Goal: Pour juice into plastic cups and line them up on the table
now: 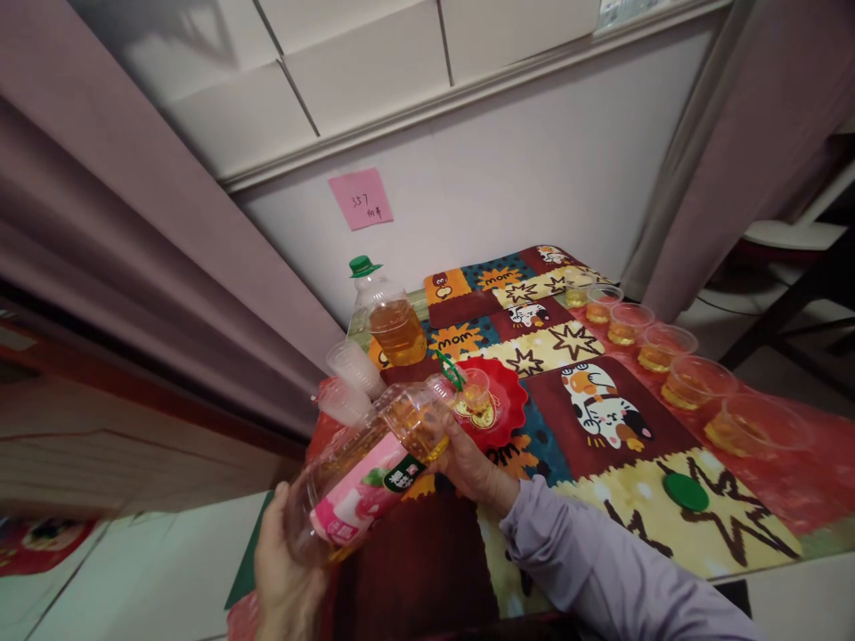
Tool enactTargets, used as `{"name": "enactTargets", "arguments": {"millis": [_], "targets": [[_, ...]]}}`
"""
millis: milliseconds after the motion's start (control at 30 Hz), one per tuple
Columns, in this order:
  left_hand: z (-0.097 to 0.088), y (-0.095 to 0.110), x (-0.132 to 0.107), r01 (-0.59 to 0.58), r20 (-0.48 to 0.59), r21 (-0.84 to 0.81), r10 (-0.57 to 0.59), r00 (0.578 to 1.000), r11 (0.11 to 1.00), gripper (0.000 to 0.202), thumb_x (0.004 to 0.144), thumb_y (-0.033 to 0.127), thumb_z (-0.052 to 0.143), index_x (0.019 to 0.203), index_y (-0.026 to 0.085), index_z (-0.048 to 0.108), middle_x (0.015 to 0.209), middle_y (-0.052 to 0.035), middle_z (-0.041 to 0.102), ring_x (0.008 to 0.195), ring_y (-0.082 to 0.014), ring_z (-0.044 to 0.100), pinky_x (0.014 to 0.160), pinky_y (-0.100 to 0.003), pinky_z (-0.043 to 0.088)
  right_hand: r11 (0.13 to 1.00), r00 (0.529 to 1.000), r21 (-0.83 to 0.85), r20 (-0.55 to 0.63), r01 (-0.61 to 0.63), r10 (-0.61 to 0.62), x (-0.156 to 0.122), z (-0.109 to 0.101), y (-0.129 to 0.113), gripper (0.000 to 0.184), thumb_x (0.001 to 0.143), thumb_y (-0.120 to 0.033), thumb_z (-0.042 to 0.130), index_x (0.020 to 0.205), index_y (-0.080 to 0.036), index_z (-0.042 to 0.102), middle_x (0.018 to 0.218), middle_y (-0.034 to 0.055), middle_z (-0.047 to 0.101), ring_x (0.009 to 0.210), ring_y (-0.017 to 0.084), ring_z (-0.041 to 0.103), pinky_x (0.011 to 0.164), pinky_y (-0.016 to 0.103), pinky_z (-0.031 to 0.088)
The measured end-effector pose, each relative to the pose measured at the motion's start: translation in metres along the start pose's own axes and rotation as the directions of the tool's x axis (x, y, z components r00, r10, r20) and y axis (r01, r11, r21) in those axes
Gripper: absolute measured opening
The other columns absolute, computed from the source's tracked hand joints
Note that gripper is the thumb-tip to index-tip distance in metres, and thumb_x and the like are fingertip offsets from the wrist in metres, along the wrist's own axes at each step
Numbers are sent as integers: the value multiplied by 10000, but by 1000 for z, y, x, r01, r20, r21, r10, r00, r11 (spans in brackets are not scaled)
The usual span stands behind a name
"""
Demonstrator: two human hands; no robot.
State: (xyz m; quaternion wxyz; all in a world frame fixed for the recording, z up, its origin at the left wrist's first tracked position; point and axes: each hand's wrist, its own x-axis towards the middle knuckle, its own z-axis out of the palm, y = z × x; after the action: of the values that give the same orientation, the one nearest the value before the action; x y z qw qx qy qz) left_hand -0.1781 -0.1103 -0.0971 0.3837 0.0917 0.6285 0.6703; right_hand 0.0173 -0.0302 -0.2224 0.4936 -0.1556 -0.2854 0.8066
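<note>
A large clear plastic bottle (366, 499) with a pink label and amber liquid lies tilted in both my hands, neck toward the upper right. My left hand (289, 556) is wrapped around its base end. My right hand (471, 458) grips it from below near the shoulder. A green ring (450, 370) hangs at the bottle's neck. The mouth is over a clear plastic cup (476, 388), which holds some yellow liquid and stands on a red scalloped plate (513, 411). Whether liquid is flowing I cannot tell.
Several cups of yellow liquid (698, 383) line the table's right side. A green cap (686, 491) lies on the patterned mat (621, 481). A green-capped bottle (395, 329) stands at the back left beside stacked cups (351, 378). A wall (481, 178) and curtains (166, 223) border the table.
</note>
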Motion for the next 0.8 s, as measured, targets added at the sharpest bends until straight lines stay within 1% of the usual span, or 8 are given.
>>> {"name": "enactTargets", "arguments": {"millis": [100,200,300,400,567,667,733,800], "targets": [[-1,0,1,19,3,-6,-19,1000,1000,347,946,459,717,1094,191,881,1103,-78,894,970,-288,826,883,-416,695,1000,1000,-1,-16,-8,8,1,0,2,850,917,-928,726,1505,-317,670,1449,117,819,1243,375,816,879,545,738],[-3,0,4,12,12,-6,-12,1000,1000,367,921,463,741,1110,181,881,1108,-92,891,1024,-310,830,913,-431,693,1000,999,0,-31,-7,7,0,0,2,846,911,-919,742,1511,-327,668,1444,107,822,1235,367,817,826,496,741],[-5,0,5,-2,22,-2,2,1000,1000,372,911,451,760,1119,166,879,1106,-109,889,1038,-313,834,894,-405,687,1000,1000,16,-11,1,-1,0,1,1,847,924,-911,742,1546,-345,646,1472,91,814,1238,357,816,802,464,742],[-3,1,3,8,27,-13,-8,1000,1000,343,955,432,723,1112,171,878,1089,-97,895,949,-285,839,820,-381,694,1000,1000,26,4,1,-1,0,1,1,850,927,-919,735,1535,-331,658,1451,97,822,1239,360,813,824,482,746],[-2,-6,4,-13,-42,-78,10,999,997,229,963,362,715,1024,201,865,998,-42,893,849,-233,824,775,-325,690,1000,999,7,-40,17,-16,0,-1,2,846,941,-865,768,1598,-357,602,1512,98,787,1277,359,798,816,471,739],[-9,-17,14,-10,-35,-112,7,999,994,220,959,360,710,1024,208,855,958,-29,884,825,-223,820,767,-310,682,1000,999,-21,-38,22,-23,-2,-2,0,908,927,-823,816,1668,-379,536,1542,110,760,1323,371,777,850,483,734],[-17,-27,22,-24,-48,-129,18,999,991,186,938,351,733,1015,219,841,916,-15,872,778,-213,806,744,-302,671,999,999,-40,-26,18,-19,-3,-1,-2,998,901,-817,850,1719,-392,469,1575,125,736,1352,389,767,909,535,730],[-24,-35,29,-45,-29,-146,41,999,988,206,913,377,775,1041,228,836,955,-24,881,819,-229,821,770,-318,675,998,1000,-57,-19,17,-19,-5,1,-4,1086,856,-806,904,1742,-410,415,1637,130,697,1421,409,738,1014,598,705]]}}
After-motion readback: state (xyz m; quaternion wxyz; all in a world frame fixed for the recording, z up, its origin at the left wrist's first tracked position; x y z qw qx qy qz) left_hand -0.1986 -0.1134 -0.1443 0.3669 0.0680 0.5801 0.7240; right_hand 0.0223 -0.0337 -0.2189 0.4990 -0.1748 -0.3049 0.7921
